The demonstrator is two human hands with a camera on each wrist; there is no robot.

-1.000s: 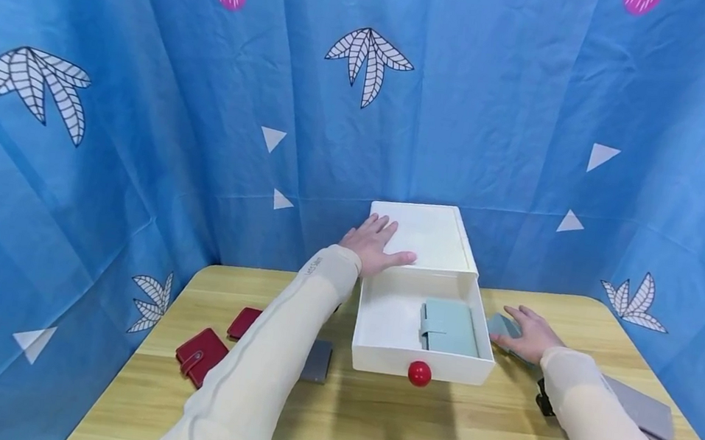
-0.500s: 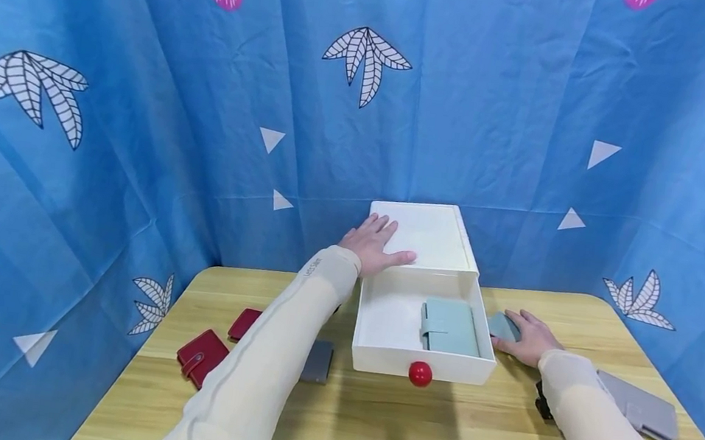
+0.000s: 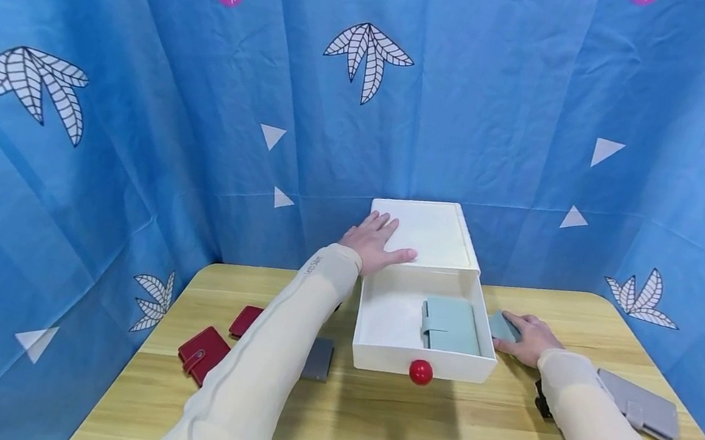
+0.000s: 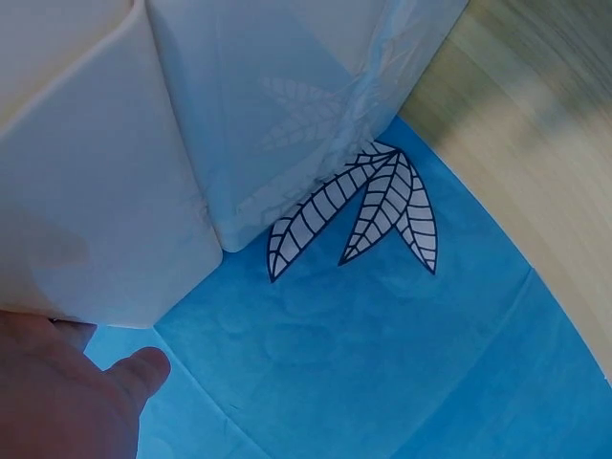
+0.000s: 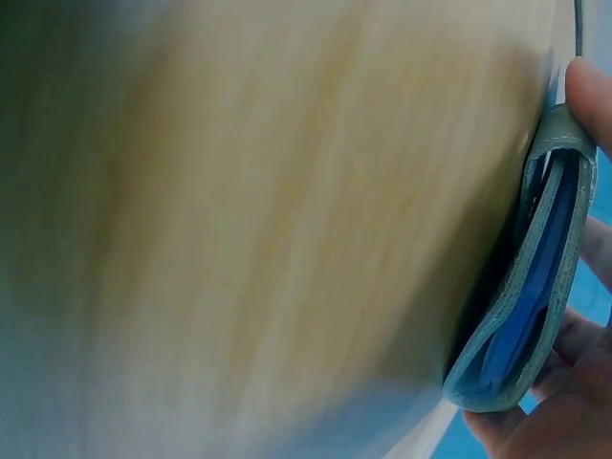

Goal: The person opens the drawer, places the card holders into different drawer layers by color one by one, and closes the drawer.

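Note:
My left hand [image 3: 371, 243] rests with fingers spread on the top of a white box [image 3: 431, 234]. Below that top, its drawer [image 3: 390, 314] is pulled out, with a red round knob [image 3: 421, 372] on the front. A pale green wallet with a strap [image 3: 454, 325] lies in the drawer's right part. To the right of the drawer, my right hand [image 3: 530, 340] grips a small green wallet [image 3: 504, 327] by its edges at the table. In the right wrist view this wallet [image 5: 535, 277] shows its folded side and blue inner sleeves, with thumb and fingers around it.
Two red wallets, one larger [image 3: 204, 354] and one smaller [image 3: 245, 320], lie on the wooden table [image 3: 377, 439] at the left. A dark grey wallet [image 3: 318, 360] is partly behind the left sleeve. Right of the right forearm lies a grey wallet [image 3: 642, 407]. A blue curtain [image 3: 493, 119] hangs behind.
My right hand has lowered onto the small green wallet and its fingers have drawn in around it. The left hand stays on the box top.

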